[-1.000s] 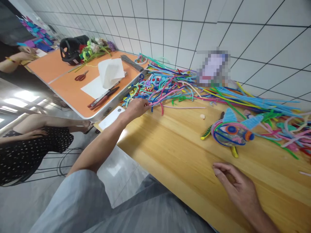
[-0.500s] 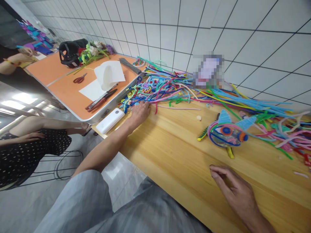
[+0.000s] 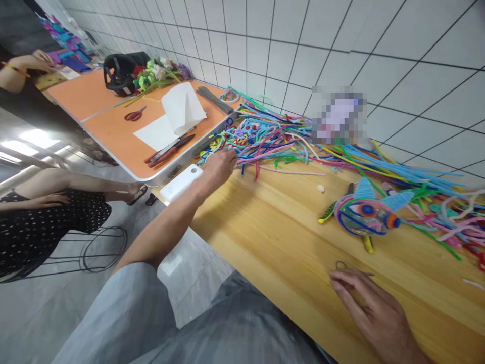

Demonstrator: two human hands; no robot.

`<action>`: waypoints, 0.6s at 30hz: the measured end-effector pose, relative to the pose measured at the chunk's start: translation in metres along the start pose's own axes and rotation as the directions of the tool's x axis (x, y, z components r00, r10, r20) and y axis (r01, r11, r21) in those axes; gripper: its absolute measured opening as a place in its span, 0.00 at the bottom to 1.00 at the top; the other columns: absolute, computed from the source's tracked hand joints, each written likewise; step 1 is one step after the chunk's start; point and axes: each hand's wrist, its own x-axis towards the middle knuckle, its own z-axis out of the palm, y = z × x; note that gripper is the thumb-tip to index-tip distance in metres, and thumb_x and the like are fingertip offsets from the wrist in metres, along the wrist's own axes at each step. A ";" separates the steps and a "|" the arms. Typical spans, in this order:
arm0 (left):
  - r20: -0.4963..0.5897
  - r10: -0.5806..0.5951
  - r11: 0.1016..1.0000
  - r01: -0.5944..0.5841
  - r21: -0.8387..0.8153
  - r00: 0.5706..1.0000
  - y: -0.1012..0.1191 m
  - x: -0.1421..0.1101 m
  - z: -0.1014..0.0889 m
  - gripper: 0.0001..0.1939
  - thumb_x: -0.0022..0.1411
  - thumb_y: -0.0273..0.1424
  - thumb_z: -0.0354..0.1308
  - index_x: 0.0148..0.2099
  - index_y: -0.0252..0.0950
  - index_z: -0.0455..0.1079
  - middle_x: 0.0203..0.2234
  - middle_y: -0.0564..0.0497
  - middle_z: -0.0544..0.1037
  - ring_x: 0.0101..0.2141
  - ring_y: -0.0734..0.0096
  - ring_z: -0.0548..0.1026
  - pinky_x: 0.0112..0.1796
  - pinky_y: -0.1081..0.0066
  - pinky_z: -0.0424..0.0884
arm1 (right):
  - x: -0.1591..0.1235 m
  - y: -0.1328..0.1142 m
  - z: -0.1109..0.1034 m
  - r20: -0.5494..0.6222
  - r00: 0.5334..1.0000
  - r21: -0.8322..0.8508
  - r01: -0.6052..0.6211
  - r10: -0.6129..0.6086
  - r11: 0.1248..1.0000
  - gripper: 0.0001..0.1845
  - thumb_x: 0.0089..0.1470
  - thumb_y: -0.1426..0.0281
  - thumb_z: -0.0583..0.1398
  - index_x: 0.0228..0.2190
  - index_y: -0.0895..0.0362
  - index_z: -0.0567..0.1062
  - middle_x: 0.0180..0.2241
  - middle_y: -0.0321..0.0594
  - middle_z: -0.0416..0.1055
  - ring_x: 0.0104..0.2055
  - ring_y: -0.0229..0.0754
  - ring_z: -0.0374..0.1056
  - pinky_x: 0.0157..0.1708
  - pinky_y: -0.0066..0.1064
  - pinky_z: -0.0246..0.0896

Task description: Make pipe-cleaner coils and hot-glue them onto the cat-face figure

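My left hand [image 3: 220, 169] hovers at the near left edge of a tangled heap of colourful pipe cleaners [image 3: 261, 134]. Its fingers are curled together, and what they hold, if anything, is hidden. Low on the right, my right hand [image 3: 373, 308] pinches a thin dark wire [image 3: 341, 264] bent into a small loop at one end. Beyond that hand stands a clear-bodied fish figure [image 3: 367, 215], trimmed with blue and pink pipe cleaners and an orange-and-blue eye. Pliers with yellow-and-black handles [image 3: 326, 212] lie partly under the fish.
A white power bank [image 3: 182, 182] lies by the left table edge. The orange table [image 3: 109, 136] holds red-handled pliers [image 3: 170, 150], small scissors [image 3: 135, 114], paper and a black bag. A phone-like device [image 3: 339, 116], blurred out, leans at the tiled wall. Someone sits at left in a dotted garment [image 3: 56, 227].
My left hand has lifted slightly off the heap, its fingers drawn together. The wire loop now shows above my right fingertips. The whole view has shifted a little.
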 end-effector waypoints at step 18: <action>0.055 -0.037 0.999 0.037 0.004 0.998 -0.046 0.049 -0.024 0.09 0.66 0.27 0.57 0.43 0.33 0.79 0.36 0.46 0.82 0.40 0.62 0.77 0.42 0.68 0.68 | 0.011 -0.004 0.013 0.033 0.991 -0.046 0.129 -0.127 0.991 0.10 0.73 0.67 0.54 0.42 0.51 0.75 0.34 0.34 0.82 0.36 0.38 0.81 0.40 0.28 0.74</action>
